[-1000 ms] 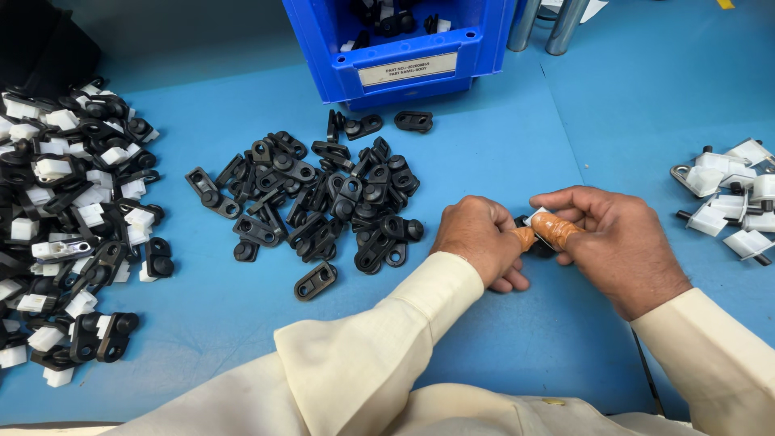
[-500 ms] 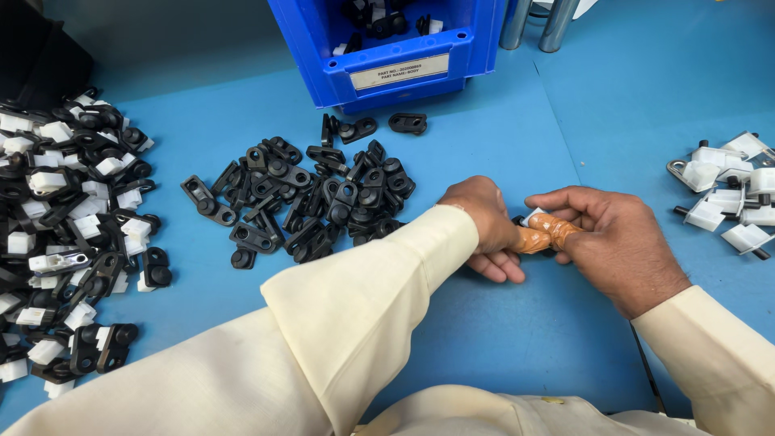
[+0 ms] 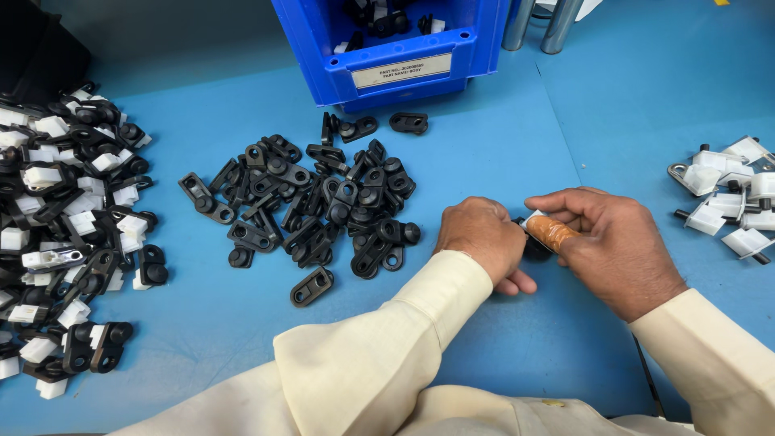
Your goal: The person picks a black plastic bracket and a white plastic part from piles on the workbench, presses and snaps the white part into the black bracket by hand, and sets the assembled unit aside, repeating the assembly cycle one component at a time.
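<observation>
My left hand [image 3: 483, 237] and my right hand [image 3: 607, 242] meet low over the blue table [image 3: 517, 153], both closed on one small part [image 3: 534, 244] made of a black piece and a white piece. An orange-brown wrap covers my right thumb, which presses on the part. Most of the part is hidden by my fingers. A loose pile of black plastic link parts [image 3: 323, 202] lies just left of my left hand.
A blue bin [image 3: 395, 48] holding more parts stands at the back. A large heap of joined black-and-white parts [image 3: 64, 218] fills the left edge. White parts with metal pins [image 3: 726, 198] lie at the right. Two metal posts [image 3: 537, 24] rise behind the bin.
Both hands stay together on the small part, with only slight finger shifts. The view has shifted a little.
</observation>
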